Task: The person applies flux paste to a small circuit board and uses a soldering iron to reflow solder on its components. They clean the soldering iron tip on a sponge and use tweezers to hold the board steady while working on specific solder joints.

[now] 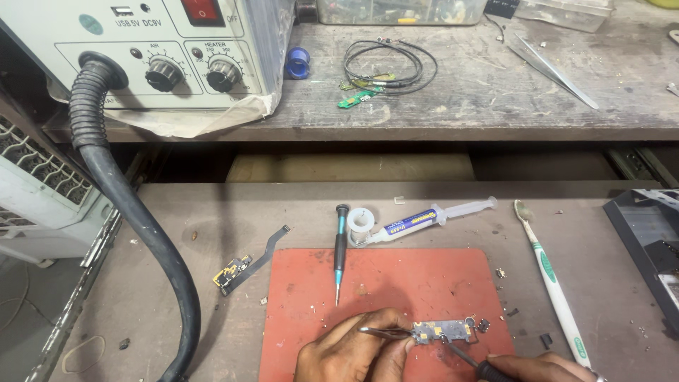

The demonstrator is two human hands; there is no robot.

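A small blue circuit board lies on the red mat near its front edge. My left hand holds metal tweezers whose tips press on the board's left end. My right hand, only partly in view at the bottom edge, grips a dark-handled tool whose thin tip reaches the board from the lower right.
A screwdriver, solder spool and flux syringe lie at the mat's far edge. A toothbrush lies to the right, a flex-cable part to the left. The hot-air station, its black hose, coiled wires and tweezers occupy the shelf.
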